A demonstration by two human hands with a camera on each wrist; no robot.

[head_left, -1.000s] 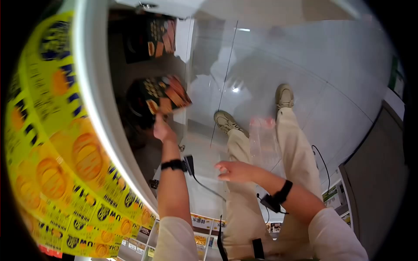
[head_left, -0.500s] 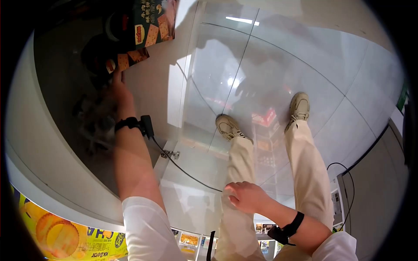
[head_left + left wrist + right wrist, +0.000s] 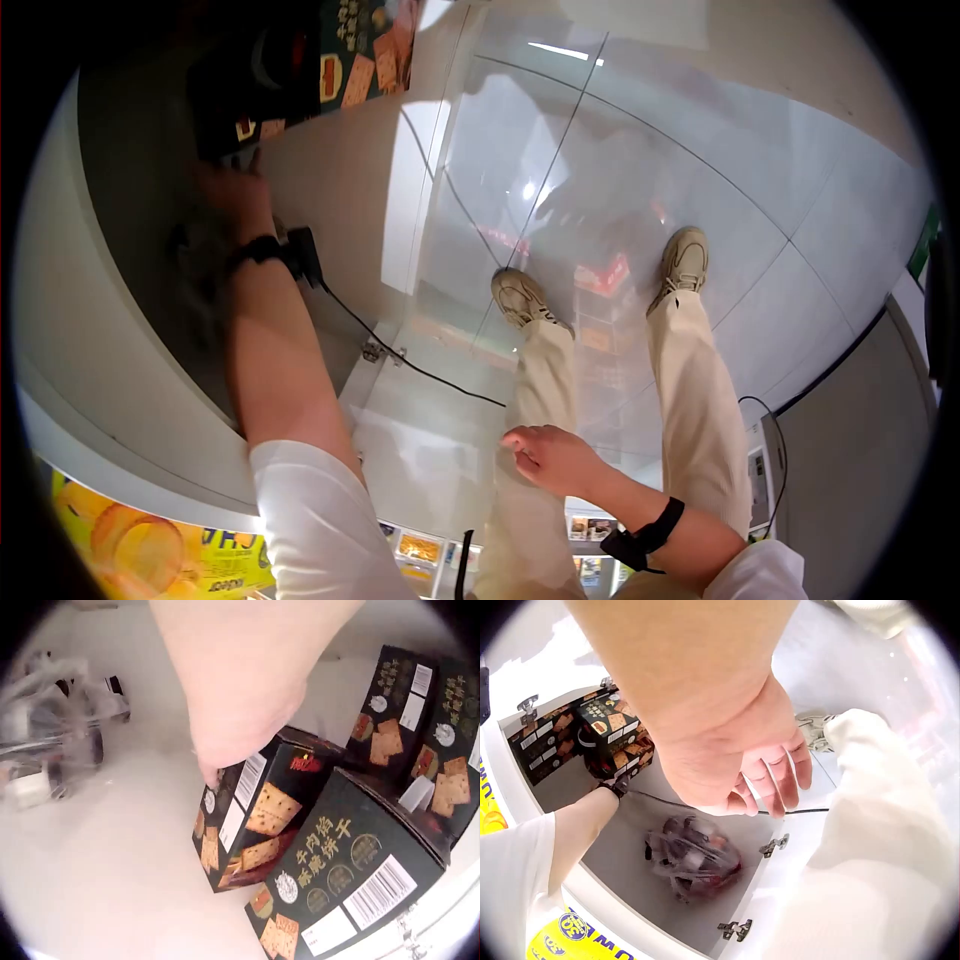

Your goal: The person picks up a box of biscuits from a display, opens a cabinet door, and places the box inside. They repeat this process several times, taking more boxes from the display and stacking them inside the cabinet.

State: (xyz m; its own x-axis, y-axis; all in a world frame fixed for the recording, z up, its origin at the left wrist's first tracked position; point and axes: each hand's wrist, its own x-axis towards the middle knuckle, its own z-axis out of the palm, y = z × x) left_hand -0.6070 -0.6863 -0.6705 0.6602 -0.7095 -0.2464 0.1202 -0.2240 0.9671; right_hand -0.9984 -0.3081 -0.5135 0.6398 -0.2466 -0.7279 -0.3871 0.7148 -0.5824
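Note:
My left hand [image 3: 235, 195] reaches into a low white cabinet. Its fingers touch the near end of a black cracker box [image 3: 259, 814] with biscuits pictured on it. A fingertip lies against the box's left side in the left wrist view; the palm hides the other fingers there. Another cracker box [image 3: 341, 892] overlaps this one, tilted, and two more boxes [image 3: 390, 709] stand behind. In the head view the box at my fingers is in shadow beside a larger-looking box [image 3: 350, 70]. My right hand [image 3: 560, 460] hangs above my leg, fingers loosely bent, holding nothing.
On the cabinet floor [image 3: 630, 855] lies a clear plastic bag [image 3: 694, 855] of dark items. Metal hinges [image 3: 735, 928] line the cabinet edge. A black cable [image 3: 430, 370] runs from my left wrist. Yellow posters [image 3: 150, 550] cover the cabinet top at lower left.
My left hand has moved with the cracker box deeper into the cabinet, beside the other box, and its fingers now touch the box's near end. My right hand stays near my leg.

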